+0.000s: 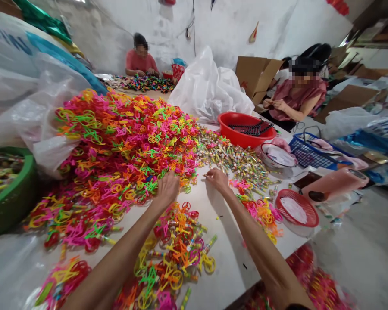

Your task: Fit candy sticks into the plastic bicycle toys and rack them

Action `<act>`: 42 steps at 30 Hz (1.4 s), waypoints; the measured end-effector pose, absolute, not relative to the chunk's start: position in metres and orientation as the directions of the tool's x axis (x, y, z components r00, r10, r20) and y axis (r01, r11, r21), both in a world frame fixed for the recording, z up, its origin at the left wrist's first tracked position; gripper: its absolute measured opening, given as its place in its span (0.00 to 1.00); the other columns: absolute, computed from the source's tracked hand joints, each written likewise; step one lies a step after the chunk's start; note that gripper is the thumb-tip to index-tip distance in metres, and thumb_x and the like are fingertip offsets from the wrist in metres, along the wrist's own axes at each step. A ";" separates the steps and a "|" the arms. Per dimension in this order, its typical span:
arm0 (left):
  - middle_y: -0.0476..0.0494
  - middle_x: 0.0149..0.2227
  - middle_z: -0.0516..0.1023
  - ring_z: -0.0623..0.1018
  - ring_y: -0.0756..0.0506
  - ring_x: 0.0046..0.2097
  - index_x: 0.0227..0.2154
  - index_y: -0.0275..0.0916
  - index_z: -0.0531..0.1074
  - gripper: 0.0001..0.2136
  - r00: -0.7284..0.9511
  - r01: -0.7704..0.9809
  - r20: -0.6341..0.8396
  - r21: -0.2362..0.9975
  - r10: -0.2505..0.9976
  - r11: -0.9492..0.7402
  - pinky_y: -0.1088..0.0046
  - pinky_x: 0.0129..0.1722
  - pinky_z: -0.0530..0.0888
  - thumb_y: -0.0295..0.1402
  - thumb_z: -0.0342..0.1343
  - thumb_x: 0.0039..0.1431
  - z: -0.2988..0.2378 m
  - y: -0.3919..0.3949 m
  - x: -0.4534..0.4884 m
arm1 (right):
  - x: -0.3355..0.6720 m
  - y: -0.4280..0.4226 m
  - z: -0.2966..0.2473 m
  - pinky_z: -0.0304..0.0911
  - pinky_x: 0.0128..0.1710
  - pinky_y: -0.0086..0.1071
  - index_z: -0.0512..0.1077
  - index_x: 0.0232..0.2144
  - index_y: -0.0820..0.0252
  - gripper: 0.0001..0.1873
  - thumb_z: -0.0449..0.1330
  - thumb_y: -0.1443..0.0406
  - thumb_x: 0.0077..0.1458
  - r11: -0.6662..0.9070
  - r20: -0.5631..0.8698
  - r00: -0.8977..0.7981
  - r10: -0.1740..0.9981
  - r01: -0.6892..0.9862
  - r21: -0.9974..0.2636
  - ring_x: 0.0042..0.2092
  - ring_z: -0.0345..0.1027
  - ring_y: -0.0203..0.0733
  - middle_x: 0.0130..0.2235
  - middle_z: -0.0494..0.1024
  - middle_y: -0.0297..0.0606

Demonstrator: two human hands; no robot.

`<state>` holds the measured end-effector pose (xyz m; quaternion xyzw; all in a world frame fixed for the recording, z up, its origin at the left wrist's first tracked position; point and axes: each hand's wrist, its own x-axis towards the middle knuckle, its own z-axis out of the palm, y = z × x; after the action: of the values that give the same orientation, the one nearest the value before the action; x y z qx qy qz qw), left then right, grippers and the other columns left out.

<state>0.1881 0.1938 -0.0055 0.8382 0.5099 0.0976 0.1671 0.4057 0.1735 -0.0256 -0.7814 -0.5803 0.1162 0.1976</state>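
A big heap of small bright plastic bicycle toys in pink, orange, yellow and green covers the white table. My left hand reaches into the near edge of that heap, fingers curled down among the pieces. To its right, my right hand pinches a thin stick-like piece at the edge of a pile of small printed tubes. A smaller cluster of bicycles with tubes lies between my forearms.
A red basin, a blue basket, a small red basket and a pink roll stand at right. A green tub and plastic bags are at left. Two other people sit across the table.
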 end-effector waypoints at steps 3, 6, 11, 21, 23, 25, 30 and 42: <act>0.39 0.41 0.69 0.69 0.43 0.43 0.34 0.38 0.73 0.10 0.408 0.814 0.076 0.421 0.910 -0.401 0.68 0.39 0.65 0.32 0.47 0.55 -0.007 0.195 0.185 | 0.401 0.135 -0.025 0.59 0.33 0.29 0.73 0.32 0.60 0.10 0.58 0.63 0.46 -0.152 0.056 0.272 0.961 0.684 -0.714 0.34 0.67 0.38 0.32 0.76 0.35; 0.45 0.34 0.69 0.71 0.48 0.34 0.28 0.39 0.74 0.07 0.260 0.658 0.240 0.665 0.935 -0.353 0.72 0.34 0.66 0.33 0.51 0.51 -0.007 0.189 0.177 | 0.384 0.099 -0.021 0.59 0.30 0.29 0.72 0.29 0.61 0.11 0.62 0.61 0.42 -0.051 0.008 0.228 0.974 0.252 -0.966 0.29 0.65 0.35 0.27 0.74 0.33; 0.48 0.30 0.71 0.72 0.50 0.33 0.24 0.36 0.69 0.07 0.104 0.031 0.122 0.992 0.987 -0.126 0.75 0.32 0.69 0.36 0.57 0.47 0.007 0.150 0.160 | 0.343 0.061 0.001 0.56 0.24 0.28 0.74 0.30 0.61 0.13 0.64 0.61 0.40 -0.124 -0.144 0.181 0.973 -0.115 -0.986 0.23 0.61 0.32 0.21 0.71 0.31; 0.47 0.30 0.77 0.75 0.51 0.27 0.37 0.35 0.69 0.22 0.302 -0.390 -0.392 0.781 0.869 0.488 0.77 0.25 0.72 0.27 0.66 0.34 0.033 0.065 0.140 | 0.298 0.030 0.027 0.57 0.23 0.26 0.77 0.30 0.61 0.11 0.65 0.63 0.41 -0.172 -0.188 0.034 0.982 -0.267 -0.948 0.22 0.60 0.30 0.21 0.72 0.31; 0.47 0.30 0.78 0.76 0.50 0.28 0.37 0.34 0.70 0.22 0.328 -0.389 -0.393 0.772 0.859 0.502 0.76 0.26 0.73 0.27 0.66 0.34 0.032 0.058 0.138 | 0.296 0.025 0.025 0.58 0.23 0.26 0.77 0.31 0.61 0.11 0.65 0.62 0.41 -0.202 -0.213 0.006 0.977 -0.303 -0.931 0.22 0.61 0.30 0.22 0.73 0.32; 0.47 0.29 0.78 0.76 0.51 0.28 0.35 0.34 0.71 0.19 0.370 -0.380 -0.379 0.771 0.848 0.510 0.77 0.27 0.73 0.27 0.66 0.36 0.031 0.054 0.137 | 0.297 0.019 0.024 0.60 0.23 0.26 0.77 0.31 0.61 0.11 0.65 0.62 0.42 -0.219 -0.227 -0.013 0.974 -0.319 -0.922 0.22 0.63 0.30 0.24 0.75 0.33; 0.47 0.28 0.77 0.75 0.52 0.27 0.31 0.34 0.73 0.15 0.467 -0.353 -0.377 0.750 0.799 0.560 0.78 0.26 0.73 0.28 0.66 0.36 0.034 0.046 0.135 | 0.300 0.011 0.025 0.62 0.25 0.26 0.78 0.30 0.60 0.12 0.67 0.64 0.39 -0.246 -0.235 -0.072 0.969 -0.340 -0.908 0.22 0.66 0.31 0.22 0.75 0.33; 0.48 0.24 0.76 0.73 0.52 0.24 0.27 0.34 0.73 0.13 0.478 -0.160 -0.398 0.837 0.783 0.523 0.78 0.24 0.69 0.32 0.66 0.36 0.023 0.033 0.129 | 0.298 -0.010 0.030 0.65 0.30 0.29 0.78 0.28 0.55 0.07 0.66 0.64 0.40 -0.095 -0.094 -0.023 0.995 -0.078 -0.992 0.29 0.69 0.36 0.28 0.76 0.34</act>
<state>0.1286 0.0326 0.0231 0.3806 0.4094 0.3058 0.7707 0.2981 -0.0099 0.0297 -0.4981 -0.4606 0.5472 0.4902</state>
